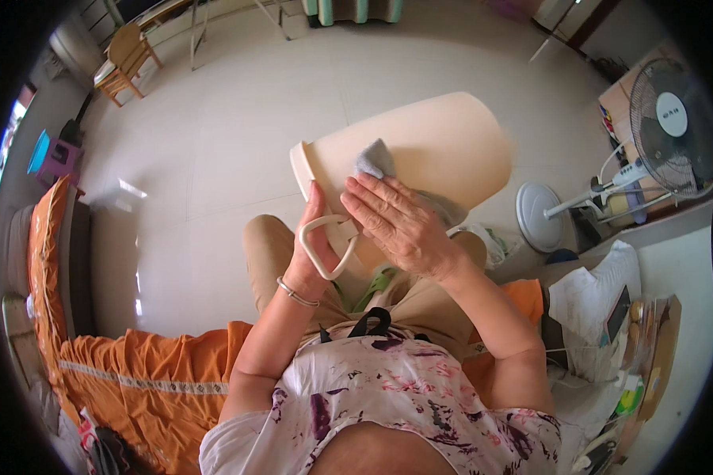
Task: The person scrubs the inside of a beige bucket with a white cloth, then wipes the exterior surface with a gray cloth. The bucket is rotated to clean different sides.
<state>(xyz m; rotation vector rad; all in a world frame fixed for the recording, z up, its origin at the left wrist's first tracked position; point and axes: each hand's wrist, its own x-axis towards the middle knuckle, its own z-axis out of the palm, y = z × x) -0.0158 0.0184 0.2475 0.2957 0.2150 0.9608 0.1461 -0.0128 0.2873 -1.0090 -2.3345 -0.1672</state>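
A cream plastic bin (439,130) lies tilted on its side above my knees, its rim (300,169) facing left. My left hand (315,249) grips it at the rim end, thumb up along the edge, the other fingers mostly hidden. A squarish cream handle loop (330,246) hangs across that hand. Flat against the bin's wall, my right hand (407,228) presses a grey cloth (375,159). One corner of the cloth pokes out beyond the fingertips; more grey fabric (442,208) shows beyond the hand's right side.
At right stands a pedestal fan (668,119) on a round base (540,217). A plastic bag (490,243) lies by my right knee. Orange fabric (148,362) covers the seat beneath me. A wooden chair (128,59) and a purple stool (60,157) stand farther off on the tiled floor (214,130).
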